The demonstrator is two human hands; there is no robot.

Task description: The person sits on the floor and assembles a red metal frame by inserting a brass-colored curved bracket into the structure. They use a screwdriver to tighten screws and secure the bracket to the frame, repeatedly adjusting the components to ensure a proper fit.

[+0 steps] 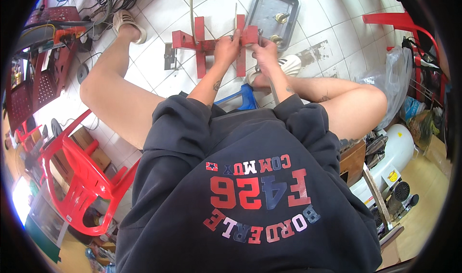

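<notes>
White tile floor (159,18) — both hands on red metal frame (202,44), grey tray (269,6) nearby

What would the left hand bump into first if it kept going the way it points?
The left hand already touches the red metal frame. Past that, probably only white floor tiles, though depth is unclear.

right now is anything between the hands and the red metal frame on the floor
Nothing visible is. The left hand and the right hand already rest on the red frame, near its right end. The grey metal tray lies behind it, out of the way.
</notes>
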